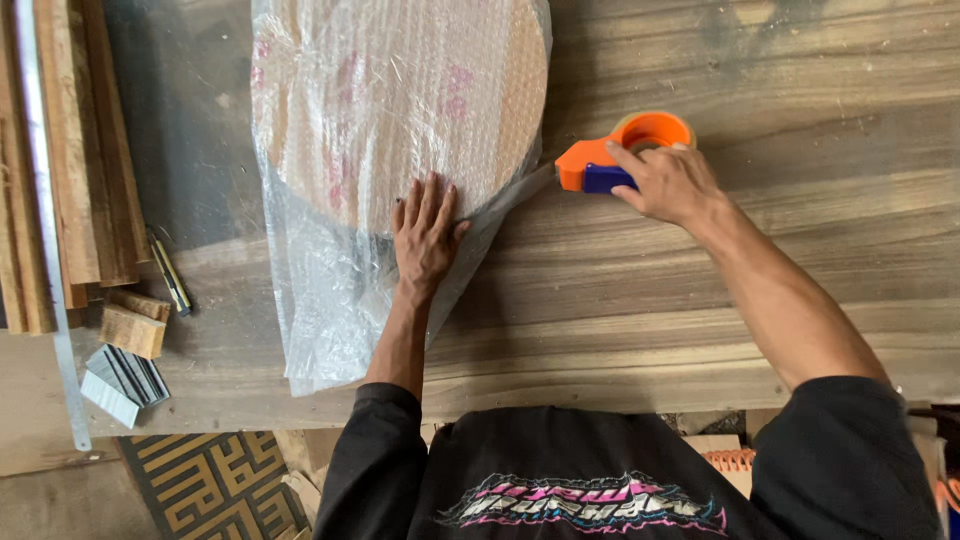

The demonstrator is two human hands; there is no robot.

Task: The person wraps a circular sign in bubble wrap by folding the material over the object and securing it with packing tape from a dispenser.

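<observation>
A round wooden disc wrapped in clear bubble wrap (390,100) lies on the wooden workbench (700,290). My left hand (425,235) presses flat on the wrap at the disc's near edge, fingers spread. My right hand (668,183) grips an orange and blue tape dispenser (620,152) that rests on the bench just right of the disc. Loose bubble wrap (320,320) trails toward the bench's front edge.
Wooden strips (75,150) are stacked at the left beside a metal ruler (45,220). Small wood blocks (133,322), a utility knife (170,275) and strips of staples (122,380) lie near the front left corner. A patterned mat (210,485) covers the floor below.
</observation>
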